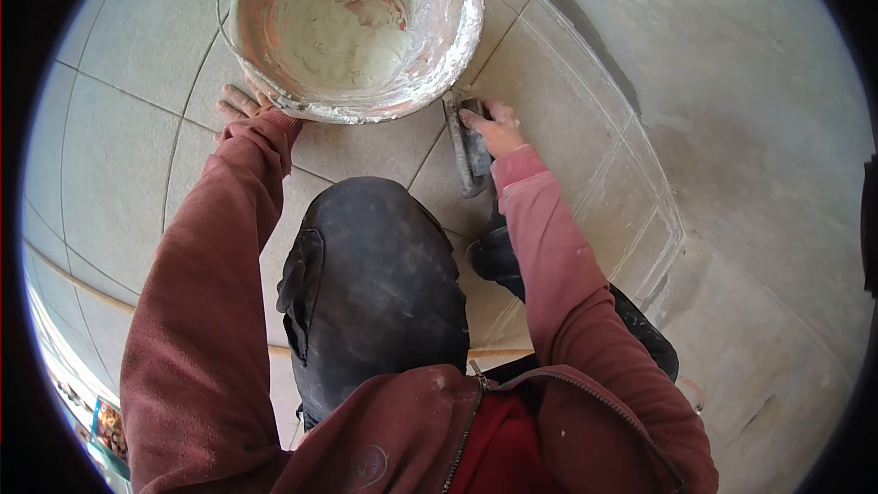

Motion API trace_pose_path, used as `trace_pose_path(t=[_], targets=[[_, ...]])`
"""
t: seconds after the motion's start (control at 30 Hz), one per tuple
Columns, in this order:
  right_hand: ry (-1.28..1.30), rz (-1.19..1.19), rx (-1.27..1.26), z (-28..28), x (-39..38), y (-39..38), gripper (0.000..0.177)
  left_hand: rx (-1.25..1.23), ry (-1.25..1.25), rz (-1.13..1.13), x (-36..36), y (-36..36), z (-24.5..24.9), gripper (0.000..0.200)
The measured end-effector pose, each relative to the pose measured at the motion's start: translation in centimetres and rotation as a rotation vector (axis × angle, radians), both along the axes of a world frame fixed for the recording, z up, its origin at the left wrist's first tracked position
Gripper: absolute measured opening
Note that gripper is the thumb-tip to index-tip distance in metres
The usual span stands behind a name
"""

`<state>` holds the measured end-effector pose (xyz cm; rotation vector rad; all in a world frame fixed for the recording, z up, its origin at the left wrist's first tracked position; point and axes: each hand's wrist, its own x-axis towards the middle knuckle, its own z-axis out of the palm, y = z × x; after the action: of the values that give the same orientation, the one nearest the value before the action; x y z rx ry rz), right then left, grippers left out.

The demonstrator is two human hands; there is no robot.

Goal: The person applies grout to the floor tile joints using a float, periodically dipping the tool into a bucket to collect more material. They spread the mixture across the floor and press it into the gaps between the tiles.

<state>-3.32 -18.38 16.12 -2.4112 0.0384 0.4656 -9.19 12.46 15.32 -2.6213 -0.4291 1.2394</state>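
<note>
My right hand [500,131] is closed around a grey, paste-smeared hand float [465,151], which stands on its edge over the tiles just below the bucket's right side. My left hand [242,102] lies on the tiled floor with fingers spread, beside the bucket's lower left rim, which hides part of it. Between and beyond both hands is an orange bucket [471,14], its rim and walls crusted with whitish paste. Inside it, pale wet grout-like paste [352,50] covers much of the bottom, with orange streaks showing through.
Large beige tiles [119,146] with dark joints spread to the left. Bare concrete [759,128] borders the smeared tile edge on the right. My dark-trousered knee [380,265] is in the middle. A thin wooden strip [78,282] crosses the floor at left.
</note>
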Motion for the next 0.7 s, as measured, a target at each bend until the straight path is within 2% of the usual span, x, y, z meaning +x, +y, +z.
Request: trace_pose_path(t=[0.03,0.1,0.13,0.17,0.2,0.23,0.3,0.33,0.37,0.4,0.43,0.47,0.5,0.53,0.57,0.6,0.63,0.7], targets=[[0.147,0.074,0.037,1.1,0.2,0.2,0.043,-0.006,0.001,-0.007,-0.2,0.2,-1.2,0.065],[0.075,0.039,-0.030,0.6,-0.4,-0.2,0.049,-0.047,-0.122,0.140,-0.3,0.4,-2.2,0.065],[-0.044,0.116,-0.112,0.1,-1.0,-0.1,0.051,-0.060,-0.159,0.195,-0.6,0.6,-2.8,0.065],[-0.163,0.188,-0.191,-0.2,-1.7,0.1,0.053,-0.021,-0.077,0.102,-0.2,0.2,-0.9,0.066],[-0.006,0.208,-0.184,0.0,-2.3,0.8,0.053,0.016,0.003,0.002,-0.1,0.0,0.2,0.066],[-0.004,0.204,-0.185,0.7,-2.2,0.9,0.053,0.014,0.004,-0.002,-0.3,-0.1,0.2,0.066],[0.116,0.200,-0.109,1.6,-1.2,0.8,0.052,-0.091,-0.047,0.163,0.0,0.1,0.4,0.065],[-0.015,0.116,-0.124,1.0,-1.1,0.4,0.055,-0.090,-0.048,0.168,0.1,0.1,0.7,0.065],[-0.008,0.123,-0.124,0.6,-1.6,0.5,0.055,-0.068,-0.001,0.094,0.1,0.1,1.0,0.065],[0.041,0.153,-0.106,0.2,-1.9,0.5,0.054,-0.043,0.039,0.019,0.2,0.2,1.2,0.065],[0.088,0.179,-0.089,-0.1,-2.1,0.4,0.054,-0.041,0.038,0.020,0.3,0.4,1.0,0.065],[0.204,0.254,0.075,-0.3,-1.4,-0.1,0.051,-0.048,0.018,0.042,-0.1,0.5,0.3,0.064],[0.207,0.250,0.072,-0.1,-1.2,-0.5,0.051,-0.057,-0.002,0.059,-0.5,0.7,-0.6,0.064],[0.148,0.106,0.094,0.0,-0.6,-0.6,0.050,-0.056,-0.007,0.060,-0.7,1.1,-3.4,0.064],[0.098,-0.032,0.118,0.2,0.0,-0.5,0.049,0.000,-0.121,0.106,-1.4,1.8,-7.3,0.064],[0.237,-0.199,0.397,1.7,1.1,0.3,0.048,0.035,-0.169,0.131,-1.8,2.1,-7.9,0.064],[0.250,-0.196,0.402,0.6,1.5,0.0,0.048,0.069,-0.217,0.156,-1.8,2.2,-7.0,0.063],[0.082,0.006,0.125,-1.2,1.6,-1.0,0.047,0.014,-0.193,0.261,-1.4,1.5,-5.2,0.063]])
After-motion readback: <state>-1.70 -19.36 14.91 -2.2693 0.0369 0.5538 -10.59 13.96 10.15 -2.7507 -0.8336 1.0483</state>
